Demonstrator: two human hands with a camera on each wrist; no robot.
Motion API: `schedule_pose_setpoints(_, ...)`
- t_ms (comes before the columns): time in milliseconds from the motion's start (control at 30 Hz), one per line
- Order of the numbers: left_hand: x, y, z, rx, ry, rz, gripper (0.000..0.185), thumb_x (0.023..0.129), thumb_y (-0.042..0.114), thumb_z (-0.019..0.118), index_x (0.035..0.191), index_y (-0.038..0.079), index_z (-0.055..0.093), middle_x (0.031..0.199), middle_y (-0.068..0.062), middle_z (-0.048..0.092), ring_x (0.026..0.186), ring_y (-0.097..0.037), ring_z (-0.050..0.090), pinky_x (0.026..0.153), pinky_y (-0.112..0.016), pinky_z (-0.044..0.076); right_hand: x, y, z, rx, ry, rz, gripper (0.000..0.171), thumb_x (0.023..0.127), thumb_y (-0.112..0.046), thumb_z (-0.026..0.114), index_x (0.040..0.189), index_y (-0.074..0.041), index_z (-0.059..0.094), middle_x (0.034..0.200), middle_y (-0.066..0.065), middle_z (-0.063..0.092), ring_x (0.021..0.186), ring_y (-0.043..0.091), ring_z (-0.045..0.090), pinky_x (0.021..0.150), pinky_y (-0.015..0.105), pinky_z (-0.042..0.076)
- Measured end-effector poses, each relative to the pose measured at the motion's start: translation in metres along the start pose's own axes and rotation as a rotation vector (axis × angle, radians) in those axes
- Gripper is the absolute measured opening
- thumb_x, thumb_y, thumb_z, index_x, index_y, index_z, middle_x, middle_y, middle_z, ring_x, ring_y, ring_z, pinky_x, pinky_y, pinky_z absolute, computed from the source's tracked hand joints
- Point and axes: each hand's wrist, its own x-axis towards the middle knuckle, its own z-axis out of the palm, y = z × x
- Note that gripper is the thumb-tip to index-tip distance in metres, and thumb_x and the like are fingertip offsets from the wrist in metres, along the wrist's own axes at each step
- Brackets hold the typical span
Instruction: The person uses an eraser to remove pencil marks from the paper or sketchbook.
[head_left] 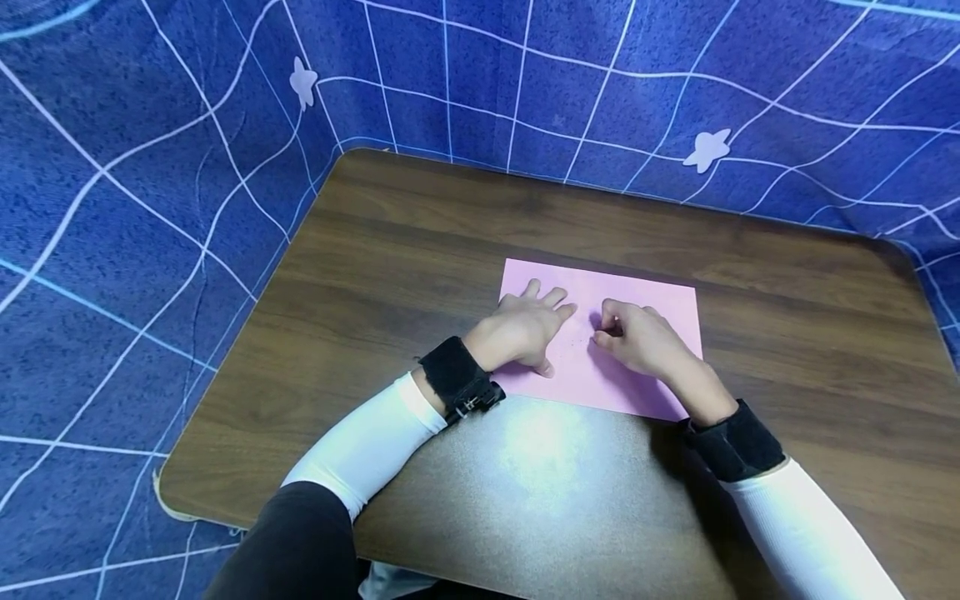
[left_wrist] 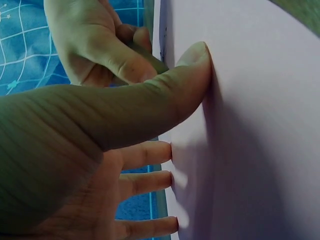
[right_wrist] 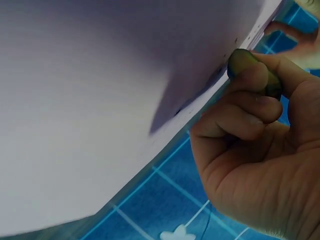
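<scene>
A pink sheet of paper (head_left: pixel 637 392) lies flat on the table, with small dark specks on its middle. My left hand (head_left: pixel 521 329) rests on the sheet's left part with its fingers spread, the thumb and fingertips touching the paper. Just right of the sheet's middle, my right hand (head_left: pixel 637 337) has its fingers curled and pinches a small green piece with a rounded end (right_wrist: pixel 242 62). Most of that piece is hidden by the fingers. Its tip is close over the specks in the right wrist view.
The brown wooden table (head_left: pixel 420 233) stretches out around the sheet. Blue cloth with white wavy lines and star shapes (head_left: pixel 562 75) hangs behind it and along the left side. Black bands (head_left: pixel 735 442) circle both wrists, over white sleeves.
</scene>
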Motion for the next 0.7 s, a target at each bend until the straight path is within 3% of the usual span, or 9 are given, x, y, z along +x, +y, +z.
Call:
schedule_pose_setpoints(267, -0.001, -0.001, -0.002, 0.003, -0.013, 0.004, 0.111, 0.077, 0.058, 0.083, 0.164, 0.028, 0.020, 0.170, 0.004, 0.016, 0.143, -0.027, 0.027, 0.092, -0.043, 0.054, -0.012, 0.021, -0.012, -0.040, 0.027, 0.042, 0.017, 0.089, -0.015, 0.070, 0.081, -0.015, 0.055, 0.075, 0.003, 0.060, 0.070, 0.025, 0.054, 0.061, 0.033, 0.036)
schedule_pose_setpoints(400, -0.001, -0.002, -0.003, 0.004, -0.020, -0.001, 0.111, 0.078, 0.058, 0.082, 0.165, 0.028, 0.020, 0.170, 0.004, 0.016, 0.142, -0.027, 0.027, 0.091, -0.042, 0.054, -0.012, 0.024, -0.015, -0.057, 0.001, 0.042, 0.014, 0.092, -0.016, 0.068, 0.085, -0.013, 0.056, 0.076, 0.005, 0.060, 0.072, 0.025, 0.055, 0.062, 0.033, 0.038)
schedule_pose_setpoints(567, -0.001, -0.001, -0.001, -0.006, -0.021, 0.004, 0.110, 0.078, 0.057, 0.083, 0.165, 0.028, 0.021, 0.170, 0.004, 0.016, 0.143, -0.028, 0.026, 0.093, -0.044, 0.054, -0.006, 0.012, -0.019, -0.084, -0.026, 0.030, 0.013, 0.095, -0.018, 0.066, 0.090, -0.009, 0.059, 0.076, 0.006, 0.062, 0.071, 0.024, 0.057, 0.064, 0.034, 0.041)
schedule_pose_setpoints(700, -0.001, 0.000, 0.000, -0.006, -0.011, 0.006, 0.110, 0.078, 0.057, 0.083, 0.164, 0.027, 0.022, 0.169, 0.004, 0.017, 0.145, -0.029, 0.025, 0.095, -0.045, 0.054, 0.005, -0.004, -0.013, -0.007, -0.042, -0.016, 0.011, 0.097, -0.019, 0.065, 0.096, -0.008, 0.061, 0.078, 0.005, 0.067, 0.070, 0.021, 0.059, 0.064, 0.033, 0.044)
